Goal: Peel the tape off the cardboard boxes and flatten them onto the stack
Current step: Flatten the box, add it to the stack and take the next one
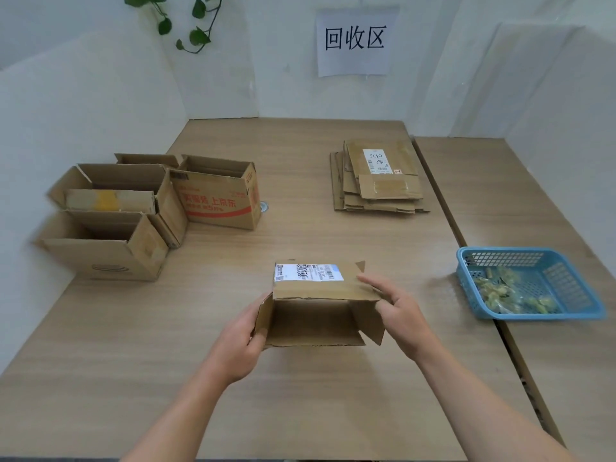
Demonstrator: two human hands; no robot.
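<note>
Cardboard box [320, 295]: small and brown, at the near middle of the desk [316, 411], between the two hands. Its open end faces the person with the flaps splayed, and a white shipping label [308, 272] is on its top face.
Long axis: runs left to right, so each hand has one short end and neither is clearly nearer.
Left hand [240, 335]: at the left end, its fingers [256, 340] curled round the left flap in a firm hold.
Right hand [403, 311]: at the right end, its fingers [370, 283] nearly straight and laid over the top right edge. The thumb seems to press the right flap from below, which makes a light pinch.
Stack [380, 185]: flattened boxes lying beyond the held box and to its right, well apart from it, on the right hand's side.
Likely next: press the ends to collapse the box, then carry it forward and right.
Open boxes [110, 225]: clustered at the far left, upright.
Blue basket [466, 271]: near the right edge, with crumpled yellowish scraps inside.
</note>
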